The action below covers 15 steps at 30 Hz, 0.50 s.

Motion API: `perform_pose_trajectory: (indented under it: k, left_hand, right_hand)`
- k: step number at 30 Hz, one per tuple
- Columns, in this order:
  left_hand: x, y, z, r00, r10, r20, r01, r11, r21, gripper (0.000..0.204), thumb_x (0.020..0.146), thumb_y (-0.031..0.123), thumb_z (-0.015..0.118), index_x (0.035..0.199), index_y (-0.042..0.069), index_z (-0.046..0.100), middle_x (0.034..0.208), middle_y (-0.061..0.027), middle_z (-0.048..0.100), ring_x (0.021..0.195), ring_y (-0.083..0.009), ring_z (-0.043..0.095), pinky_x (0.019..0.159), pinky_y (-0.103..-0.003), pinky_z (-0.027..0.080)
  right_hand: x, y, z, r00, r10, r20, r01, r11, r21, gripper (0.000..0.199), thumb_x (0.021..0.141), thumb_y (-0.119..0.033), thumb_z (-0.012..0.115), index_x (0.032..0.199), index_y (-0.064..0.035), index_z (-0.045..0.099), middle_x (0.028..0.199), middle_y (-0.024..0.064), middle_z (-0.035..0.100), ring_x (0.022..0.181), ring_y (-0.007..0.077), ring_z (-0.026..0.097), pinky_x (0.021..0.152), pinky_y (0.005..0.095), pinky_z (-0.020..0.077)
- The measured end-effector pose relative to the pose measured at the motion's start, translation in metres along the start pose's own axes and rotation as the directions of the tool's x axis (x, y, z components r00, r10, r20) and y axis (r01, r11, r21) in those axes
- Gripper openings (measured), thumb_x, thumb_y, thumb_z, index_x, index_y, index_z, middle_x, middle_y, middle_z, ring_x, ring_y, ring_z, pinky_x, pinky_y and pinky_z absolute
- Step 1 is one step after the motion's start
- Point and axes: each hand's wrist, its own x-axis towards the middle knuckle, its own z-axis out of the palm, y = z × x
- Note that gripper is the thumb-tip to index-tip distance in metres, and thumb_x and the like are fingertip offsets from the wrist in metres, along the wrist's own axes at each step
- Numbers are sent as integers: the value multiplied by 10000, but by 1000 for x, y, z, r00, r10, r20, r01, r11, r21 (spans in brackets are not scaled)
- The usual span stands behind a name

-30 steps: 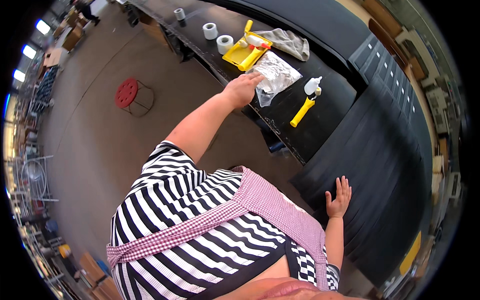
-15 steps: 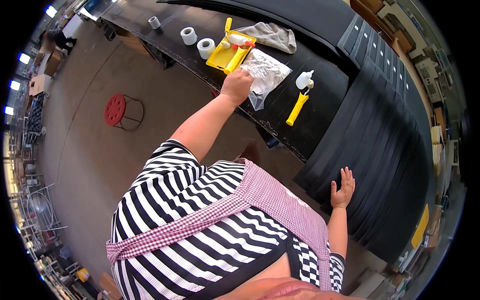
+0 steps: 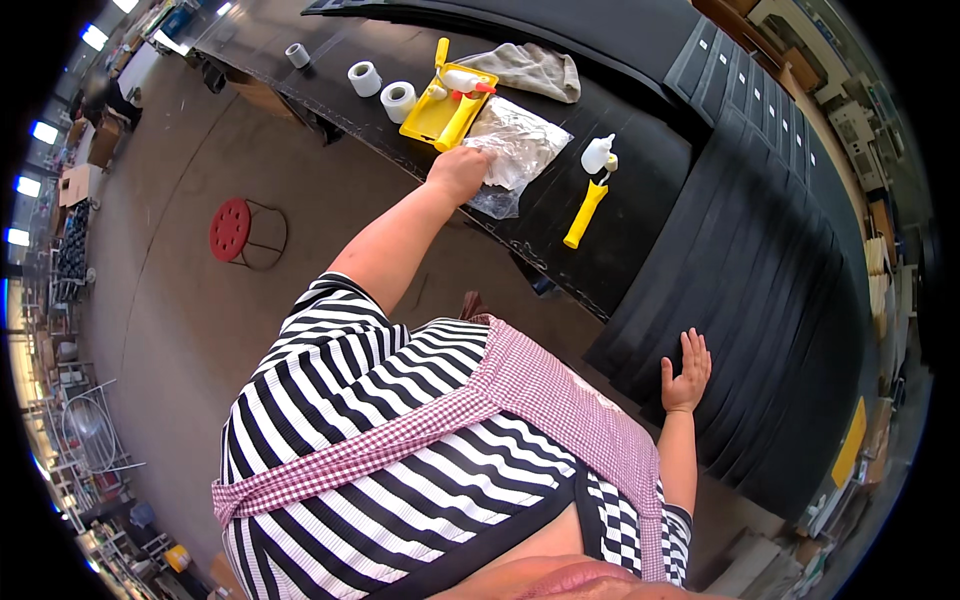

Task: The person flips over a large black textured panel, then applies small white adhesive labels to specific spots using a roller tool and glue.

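Left hand [image 3: 460,174]: curled at plastic bag [image 3: 524,138]; grip, I can't tell.
Right hand [image 3: 687,375]: outstretched, empty, on black sheets [image 3: 745,320].

3 rolls [image 3: 398,108], 2 bottles [image 3: 597,154], 1 bag [image 3: 515,142].

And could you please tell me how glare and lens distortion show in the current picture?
Head view: glare on the clear plastic bag; bright panels at far left washed out; the near edge of the black table bent by the fisheye lens; corners black.
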Motion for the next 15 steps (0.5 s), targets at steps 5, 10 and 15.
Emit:
perform_pose_trajectory:
  k: [5, 10, 15]
  left_hand:
    - [-8, -9, 10, 994, 31, -103, -35, 999, -39, 106, 915, 143, 590, 966, 107, 676, 975, -108, 702, 958, -330, 677, 834, -443, 539]
    - [-13, -17, 16, 971, 94, -221, -120, 987, -107, 104, 903, 185, 632, 891, 85, 659, 988, -109, 687, 954, -333, 664, 841, -439, 528]
    - [-21, -12, 10, 979, 10, -201, -51, 978, -202, 121, 863, 187, 672, 860, 70, 640, 895, -132, 686, 931, -344, 661, 819, -442, 524]
  right_hand:
    - [-1, 0, -2, 1000, 2, -8, -2, 1000, -4, 561, 939, -439, 618, 1429, -171, 565, 1542, 28, 497, 1456, 267, 411, 1213, 467, 261]
    - [0, 0, -2, 1000, 2, -5, -2, 1000, 4, 563, 935, -434, 627, 1428, -169, 566, 1538, 29, 502, 1454, 265, 414, 1215, 465, 261]
    - [-3, 0, -3, 1000, 7, -4, -7, 1000, 6, 566, 929, -426, 636, 1427, -167, 566, 1537, 29, 503, 1454, 265, 414, 1215, 462, 264]
